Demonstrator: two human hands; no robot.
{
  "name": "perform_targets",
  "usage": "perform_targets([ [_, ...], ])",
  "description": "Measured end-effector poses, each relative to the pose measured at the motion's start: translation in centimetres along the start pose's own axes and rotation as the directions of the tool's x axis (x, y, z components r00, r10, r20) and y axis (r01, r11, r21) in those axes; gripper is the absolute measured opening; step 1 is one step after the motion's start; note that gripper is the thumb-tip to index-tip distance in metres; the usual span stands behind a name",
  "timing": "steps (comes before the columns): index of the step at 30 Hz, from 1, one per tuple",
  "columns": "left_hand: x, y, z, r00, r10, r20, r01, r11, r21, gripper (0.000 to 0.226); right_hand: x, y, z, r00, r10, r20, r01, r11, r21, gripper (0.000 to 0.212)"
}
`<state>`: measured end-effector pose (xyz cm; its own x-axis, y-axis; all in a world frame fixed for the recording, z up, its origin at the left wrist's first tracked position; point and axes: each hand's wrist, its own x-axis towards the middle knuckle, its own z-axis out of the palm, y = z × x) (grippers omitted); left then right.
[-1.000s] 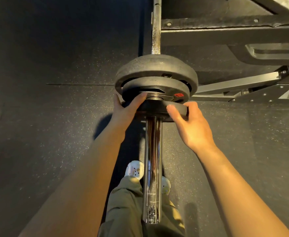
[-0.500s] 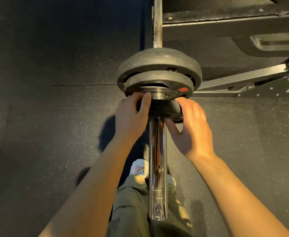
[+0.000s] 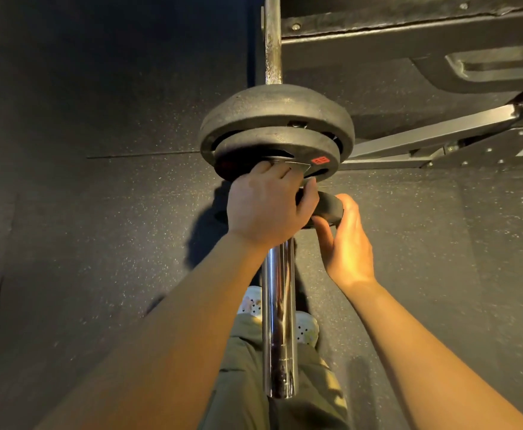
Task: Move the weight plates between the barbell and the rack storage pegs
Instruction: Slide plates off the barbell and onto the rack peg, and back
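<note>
A chrome barbell sleeve (image 3: 278,321) points toward me, its free end near my legs. Two black plates sit far up the sleeve: a large one (image 3: 272,110) and a medium one (image 3: 269,141) with a red label. A small black plate (image 3: 328,206) sits on the sleeve a little in front of them. My left hand (image 3: 266,209) grips the small plate from above, fingers curled over its top edge. My right hand (image 3: 347,243) holds its right rim, thumb underneath. Most of the small plate is hidden by my left hand.
Black rack frame beams (image 3: 409,29) and a grey angled strut (image 3: 433,135) stand at the upper right. The thin rusty bar shaft (image 3: 272,41) runs away beyond the plates. Speckled black rubber floor (image 3: 99,243) surrounds everything. My white shoes (image 3: 306,327) and olive trousers are below the sleeve.
Both hands have closed further round the small plate, and it has slid along the sleeve toward me, away from the medium plate. My left hand now covers its top.
</note>
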<state>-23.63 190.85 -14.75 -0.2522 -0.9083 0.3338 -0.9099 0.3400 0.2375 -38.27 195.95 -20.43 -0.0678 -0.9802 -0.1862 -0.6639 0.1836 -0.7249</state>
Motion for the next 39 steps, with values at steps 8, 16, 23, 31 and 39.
perform_targets([
  [8, -0.5, -1.7, 0.2, 0.993, -0.007, -0.115, -0.004, 0.995, -0.095, 0.038, 0.9, -0.9, -1.7, 0.985, -0.168, 0.047, 0.172, 0.982, -0.082, 0.035],
  [16, -3.7, -4.1, 0.3, 0.953, -0.302, 0.005, 0.285, 0.893, -0.348, 0.045, 0.9, -4.5, -3.4, 0.950, -0.311, -0.007, 0.282, 0.872, -0.399, 0.041],
  [23, -8.7, -5.7, 1.9, 0.571, -0.677, 0.463, 0.754, 0.211, -0.621, 0.032, -1.2, -7.4, -0.8, 0.813, -0.583, 0.005, 0.545, 0.757, -0.360, 0.047],
  [31, -8.8, -4.2, 0.4, 0.559, -0.724, 0.404, 0.794, 0.328, -0.512, 0.034, -1.2, -6.0, 0.4, 0.848, -0.524, -0.075, 0.510, 0.847, -0.149, 0.050],
  [39, -8.1, 0.0, -0.8, 0.733, -0.660, 0.166, 0.596, 0.503, -0.626, 0.037, -3.8, -0.5, -0.2, 0.995, -0.096, -0.025, 0.098, 0.916, 0.388, 0.053],
])
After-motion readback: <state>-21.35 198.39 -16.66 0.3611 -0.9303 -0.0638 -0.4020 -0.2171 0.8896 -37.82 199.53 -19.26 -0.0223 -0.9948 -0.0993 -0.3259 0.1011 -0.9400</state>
